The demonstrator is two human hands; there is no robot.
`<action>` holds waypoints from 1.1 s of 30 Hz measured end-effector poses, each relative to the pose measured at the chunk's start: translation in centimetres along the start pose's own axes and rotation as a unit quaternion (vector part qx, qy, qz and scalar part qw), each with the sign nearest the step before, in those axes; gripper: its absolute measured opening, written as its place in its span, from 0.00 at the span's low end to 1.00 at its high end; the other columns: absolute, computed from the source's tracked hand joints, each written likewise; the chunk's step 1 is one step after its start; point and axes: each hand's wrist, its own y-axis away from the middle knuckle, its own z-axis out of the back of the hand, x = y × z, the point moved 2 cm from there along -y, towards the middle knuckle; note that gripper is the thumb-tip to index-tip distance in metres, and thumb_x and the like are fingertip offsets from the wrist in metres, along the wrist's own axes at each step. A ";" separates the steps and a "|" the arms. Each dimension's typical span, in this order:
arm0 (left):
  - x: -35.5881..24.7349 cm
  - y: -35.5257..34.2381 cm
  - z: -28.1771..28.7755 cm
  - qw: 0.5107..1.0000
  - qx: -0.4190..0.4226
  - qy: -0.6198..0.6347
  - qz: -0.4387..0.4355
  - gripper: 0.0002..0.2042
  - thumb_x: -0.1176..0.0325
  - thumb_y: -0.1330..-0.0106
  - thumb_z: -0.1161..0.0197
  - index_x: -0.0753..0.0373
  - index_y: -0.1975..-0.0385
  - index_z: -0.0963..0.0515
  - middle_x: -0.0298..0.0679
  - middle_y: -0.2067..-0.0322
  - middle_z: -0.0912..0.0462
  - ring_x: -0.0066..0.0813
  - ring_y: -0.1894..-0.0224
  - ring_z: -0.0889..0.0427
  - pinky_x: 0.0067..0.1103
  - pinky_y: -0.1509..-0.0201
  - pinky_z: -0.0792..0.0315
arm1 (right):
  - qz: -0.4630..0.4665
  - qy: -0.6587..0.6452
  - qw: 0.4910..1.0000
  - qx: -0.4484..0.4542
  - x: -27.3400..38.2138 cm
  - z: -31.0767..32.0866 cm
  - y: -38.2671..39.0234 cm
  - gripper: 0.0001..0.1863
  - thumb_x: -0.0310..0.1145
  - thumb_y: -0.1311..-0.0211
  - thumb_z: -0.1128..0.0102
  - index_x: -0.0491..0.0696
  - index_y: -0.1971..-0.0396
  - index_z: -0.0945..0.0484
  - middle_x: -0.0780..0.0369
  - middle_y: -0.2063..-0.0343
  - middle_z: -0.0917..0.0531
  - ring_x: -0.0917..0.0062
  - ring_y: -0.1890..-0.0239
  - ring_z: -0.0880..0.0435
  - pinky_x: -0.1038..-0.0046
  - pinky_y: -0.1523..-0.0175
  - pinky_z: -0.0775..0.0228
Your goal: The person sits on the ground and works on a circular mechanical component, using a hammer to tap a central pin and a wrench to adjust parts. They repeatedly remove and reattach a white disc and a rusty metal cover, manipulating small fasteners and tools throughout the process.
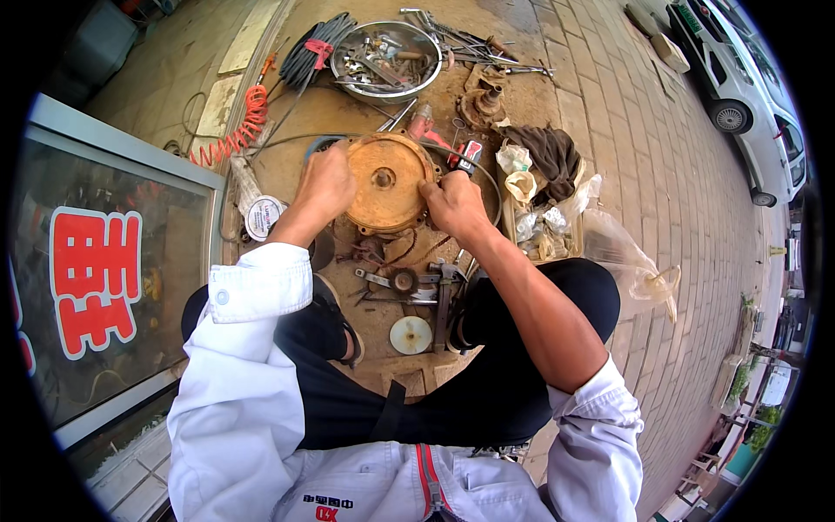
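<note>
A round, rust-coloured metal plate (pixel 384 191) with a central boss and a lugged rim is in front of me. My left hand (pixel 326 187) grips its left edge, fingers curled and partly hidden. My right hand (pixel 454 196) is closed on the right edge, thumb on the rim. Just beyond that hand sits a red and black tool (pixel 464 154), with a red item (pixel 420 122) above the plate. Below lie metal parts (pixel 403 280) and a pale disc (pixel 410 335).
A steel bowl of parts (pixel 410 90), a cable coil (pixel 309 52), an orange hose (pixel 254 113) and a rusty fitting (pixel 478 106) lie beyond. Rags (pixel 548 157) and plastic bags (pixel 622 257) are at right. A glass door (pixel 170 278) borders the left; a white car (pixel 757 113) stands upper right.
</note>
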 end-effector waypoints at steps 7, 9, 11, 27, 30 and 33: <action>1.3 -0.7 -0.2 1.000 0.006 0.009 -0.011 0.14 0.76 0.35 0.45 0.74 0.51 0.23 0.70 0.60 0.18 0.70 0.51 0.19 0.49 0.45 0.26 | 0.006 0.009 1.000 0.002 0.3 0.1 0.0 0.24 0.45 0.33 0.38 0.32 0.65 0.19 0.34 0.60 0.16 0.39 0.50 0.17 0.50 0.45 0.24; 1.9 -0.8 -0.5 1.000 0.019 -0.003 -0.010 0.16 0.73 0.31 0.46 0.73 0.47 0.24 0.69 0.59 0.18 0.68 0.50 0.19 0.48 0.45 0.27 | 0.015 0.011 1.000 -0.002 0.4 0.1 0.0 0.24 0.44 0.33 0.38 0.32 0.66 0.19 0.34 0.61 0.16 0.39 0.51 0.17 0.50 0.45 0.24; 1.8 -0.6 -0.5 1.000 0.017 0.010 -0.009 0.17 0.72 0.31 0.46 0.73 0.45 0.25 0.69 0.58 0.18 0.68 0.49 0.20 0.47 0.44 0.26 | 0.023 0.003 1.000 -0.003 0.1 0.1 -0.2 0.24 0.44 0.33 0.39 0.32 0.67 0.19 0.33 0.61 0.17 0.38 0.51 0.17 0.49 0.45 0.24; -0.1 5.0 0.6 0.992 0.118 -0.010 -0.033 0.68 0.61 0.60 0.14 0.80 0.24 0.59 0.69 0.28 0.42 0.60 0.26 0.36 0.32 0.21 0.41 | 0.268 0.259 0.928 -0.032 1.8 1.4 2.8 0.63 0.38 0.56 0.17 0.33 0.25 0.49 0.40 0.30 0.37 0.46 0.30 0.33 0.57 0.28 0.35; -0.5 5.5 -0.6 0.997 0.064 -0.034 -0.037 0.68 0.62 0.60 0.14 0.79 0.24 0.59 0.71 0.34 0.35 0.66 0.32 0.31 0.38 0.26 0.34 | 0.276 0.261 0.925 -0.013 1.4 0.3 2.1 0.67 0.34 0.61 0.15 0.33 0.24 0.53 0.39 0.31 0.38 0.46 0.30 0.33 0.58 0.27 0.36; -0.7 5.7 -1.0 0.998 0.038 -0.039 -0.033 0.67 0.63 0.60 0.14 0.78 0.24 0.59 0.70 0.39 0.32 0.67 0.36 0.27 0.40 0.32 0.29 | 0.267 0.239 0.934 0.014 1.4 0.0 1.4 0.67 0.32 0.61 0.16 0.32 0.24 0.54 0.39 0.34 0.35 0.46 0.34 0.29 0.58 0.30 0.31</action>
